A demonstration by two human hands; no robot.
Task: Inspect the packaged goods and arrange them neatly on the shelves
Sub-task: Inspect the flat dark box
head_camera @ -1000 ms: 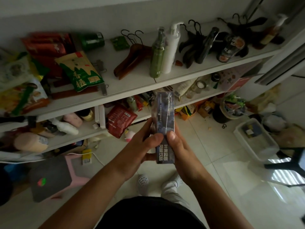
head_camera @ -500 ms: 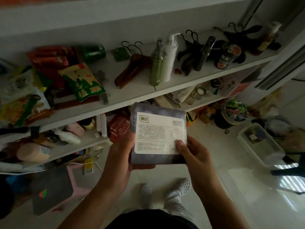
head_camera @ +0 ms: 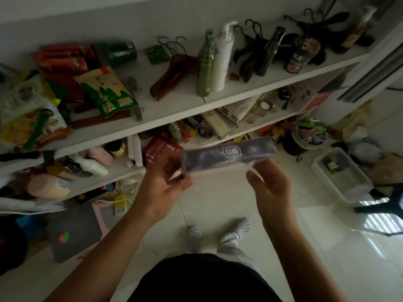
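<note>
Where the left hand [head_camera: 165, 179] is: at the left end of the packaged box [head_camera: 229, 154], fingers curled round it; motion-blurred.
Right hand [head_camera: 272, 190]: loose and spread, thumb raised, fingers reaching toward the underside of the box's right end; contact cannot be told.
Packaged box: long, dark blue-grey, white logo on the upward side; held level and crosswise in the air, on no shelf.
Floor: pale tiles; white perforated clogs [head_camera: 194, 234] below the hands; clear plastic tub [head_camera: 340, 177] to the right.
Lower shelf [head_camera: 115, 168]: red packet [head_camera: 161, 149] leaning just beyond the left hand.
Upper shelf [head_camera: 174, 115]: green snack bag [head_camera: 106, 92], wooden hangers [head_camera: 172, 77], green bottle [head_camera: 205, 64] upright just beside a white pump bottle [head_camera: 223, 57].
</note>
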